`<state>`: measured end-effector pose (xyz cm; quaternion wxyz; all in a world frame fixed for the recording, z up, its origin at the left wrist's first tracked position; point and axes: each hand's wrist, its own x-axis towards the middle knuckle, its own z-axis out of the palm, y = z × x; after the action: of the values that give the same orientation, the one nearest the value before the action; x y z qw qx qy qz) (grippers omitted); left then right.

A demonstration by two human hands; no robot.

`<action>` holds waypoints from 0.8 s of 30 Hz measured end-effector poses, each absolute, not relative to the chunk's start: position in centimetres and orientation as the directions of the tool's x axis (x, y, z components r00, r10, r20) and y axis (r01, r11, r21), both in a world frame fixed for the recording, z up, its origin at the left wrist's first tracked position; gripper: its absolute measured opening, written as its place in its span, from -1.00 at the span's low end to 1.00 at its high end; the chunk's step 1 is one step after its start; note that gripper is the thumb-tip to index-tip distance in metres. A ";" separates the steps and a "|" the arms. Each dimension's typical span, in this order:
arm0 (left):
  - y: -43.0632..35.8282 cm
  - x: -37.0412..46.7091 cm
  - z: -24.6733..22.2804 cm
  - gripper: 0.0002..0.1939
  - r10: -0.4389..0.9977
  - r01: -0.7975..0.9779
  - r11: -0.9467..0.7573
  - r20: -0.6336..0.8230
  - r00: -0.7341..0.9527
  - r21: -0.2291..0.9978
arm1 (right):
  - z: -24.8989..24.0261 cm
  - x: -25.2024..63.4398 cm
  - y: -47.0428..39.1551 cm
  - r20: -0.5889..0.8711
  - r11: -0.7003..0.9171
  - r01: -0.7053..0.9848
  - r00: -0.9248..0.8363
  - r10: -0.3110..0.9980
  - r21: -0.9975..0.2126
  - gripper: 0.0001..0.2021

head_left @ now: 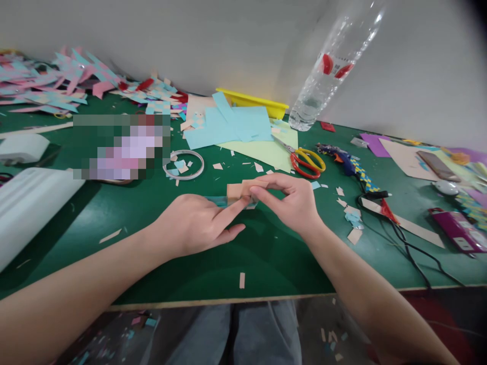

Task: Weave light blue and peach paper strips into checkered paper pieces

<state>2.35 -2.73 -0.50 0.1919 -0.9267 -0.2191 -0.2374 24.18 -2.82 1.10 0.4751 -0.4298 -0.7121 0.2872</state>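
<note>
Near the middle of the green table, both hands meet on a small piece of tan and light-blue paper (235, 191). Thumb and fingers of my right hand (291, 200) pinch its tan upper part from the right. My left hand (196, 223) comes in from the left, index finger pressed against the paper's lower edge and thumb held apart below. A strip of blue paper (216, 201) sticks out behind the left fingers; part of the piece is hidden by the hands. Scissors (310, 161) with red and yellow handles lie just beyond my right hand, and a tape ring (184, 165) beyond my left.
Blue paper sheets (243, 124) lie at the back before a yellow tray (254, 101). A tilted plastic bottle (331, 71) stands by the wall. Paper strips (72, 81) pile at left; a glue gun (346, 162) with cable and a purple box (458, 230) are right. The table edge (224, 305) is near.
</note>
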 end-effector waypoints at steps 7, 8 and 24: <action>-2.7 2.5 -0.6 -0.64 0.325 0.503 -0.834 0.536 0.779 -0.225 | 1.1 24.1 -2.9 0.463 0.501 0.359 -0.194 0.865 -0.787 -0.91; -2.7 2.5 -0.6 -0.63 0.336 0.509 -0.833 0.534 0.776 -0.216 | 1.1 24.1 -2.9 0.469 0.507 0.365 -0.195 0.862 -0.781 -0.91; -2.4 2.5 -1.1 -0.66 0.384 0.520 -0.844 0.528 0.757 -0.132 | 1.0 24.2 -3.1 0.519 0.551 0.416 -0.199 0.832 -0.724 -0.90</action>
<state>2.52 -2.44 -1.05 0.1368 -0.9273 -0.2437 -0.2490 24.16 -3.09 1.04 0.4735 -0.4200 -0.7425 0.2196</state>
